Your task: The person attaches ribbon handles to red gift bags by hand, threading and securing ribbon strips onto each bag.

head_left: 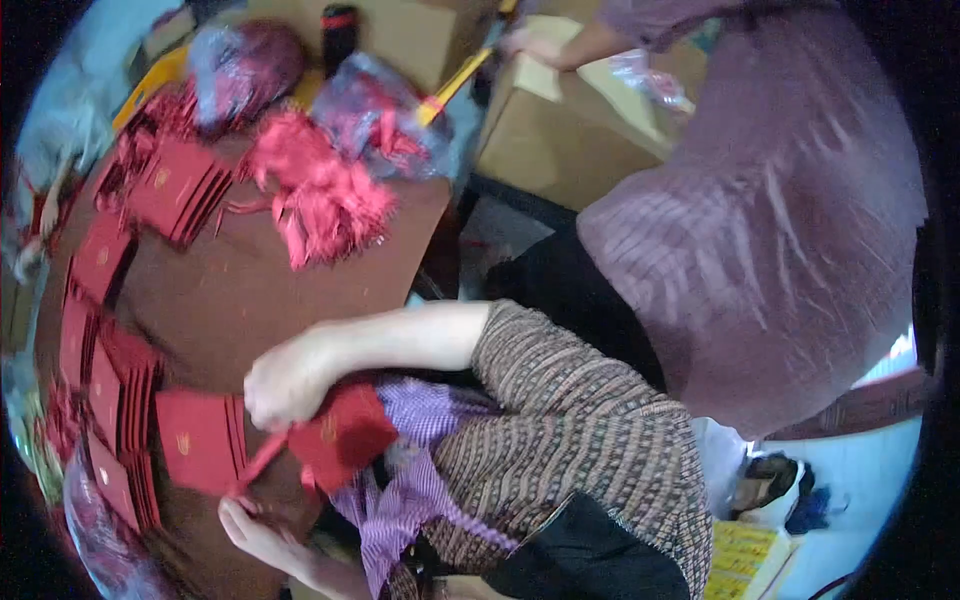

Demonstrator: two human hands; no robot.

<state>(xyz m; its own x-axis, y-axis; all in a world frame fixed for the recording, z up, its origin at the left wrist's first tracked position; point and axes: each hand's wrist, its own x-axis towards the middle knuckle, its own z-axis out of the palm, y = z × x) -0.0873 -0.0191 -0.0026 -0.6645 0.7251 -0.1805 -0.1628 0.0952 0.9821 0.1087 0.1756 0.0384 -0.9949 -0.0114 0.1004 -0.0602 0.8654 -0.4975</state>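
Note:
My right hand point(292, 382), reaching in from the right, is closed above a red folder point(345, 437) with a small gold emblem, which lies by my purple checked apron point(385, 515). A thin red ribbon point(263, 458) runs slantwise from under this hand toward my left hand point(255, 532). The left fingertips are pinched at the ribbon's lower end, though blur softens the detail. Just beyond the hands, a small stack of red folders point(200, 440) lies on the brown table point(260, 300).
More red folder stacks point(118, 395) line the table's left rim. Bright red tassels point(320, 195) lie in a heap at the far side, near plastic bags point(375, 110). A person in a mauve top point(760, 220) bends over a cardboard box point(545, 125) at the right.

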